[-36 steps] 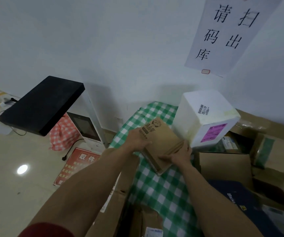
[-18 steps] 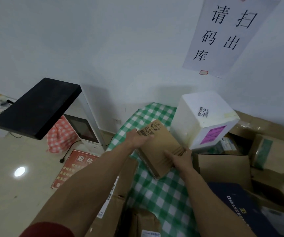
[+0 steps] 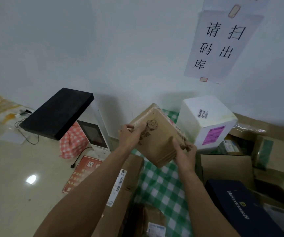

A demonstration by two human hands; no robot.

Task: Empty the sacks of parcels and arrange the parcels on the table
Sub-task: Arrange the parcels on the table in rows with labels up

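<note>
Fingers (image 3: 129, 126) of the left hand (image 3: 131, 136) are curled over the upper left edge of a cardboard box (image 3: 156, 142), with the thumb lying on its broad face. The right hand (image 3: 185, 155) grips the opposite lower corner, its fingers (image 3: 189, 147) wrapped round the side and the thumb pressed flat on the face. Between them the box is held up and tilted, one corner pointing at the wall, over the far end of a green checked cloth (image 3: 160, 187).

It is a plain brown box, shallow and roughly square. A dark printed flower-like figure sits near the left hand, and a strip with red print runs along the right edge. The lower rim shows ridged layers of cardboard.

From where I stand, the box's right edge comes close to a white foam box (image 3: 206, 117), which carries a purple label (image 3: 214, 135); I cannot tell whether the two touch. Below the held box a strip of cloth lies bare. That strip is hemmed on the right by a brown carton (image 3: 226, 168) and a dark blue box (image 3: 237, 206), and on the left by a long carton (image 3: 129, 178) under the left forearm. More brown parcels crowd the far right. Left of the cloth the floor (image 3: 18, 168) opens out, with a white machine (image 3: 95, 134) under a black panel (image 3: 57, 113) near the wall.
</note>
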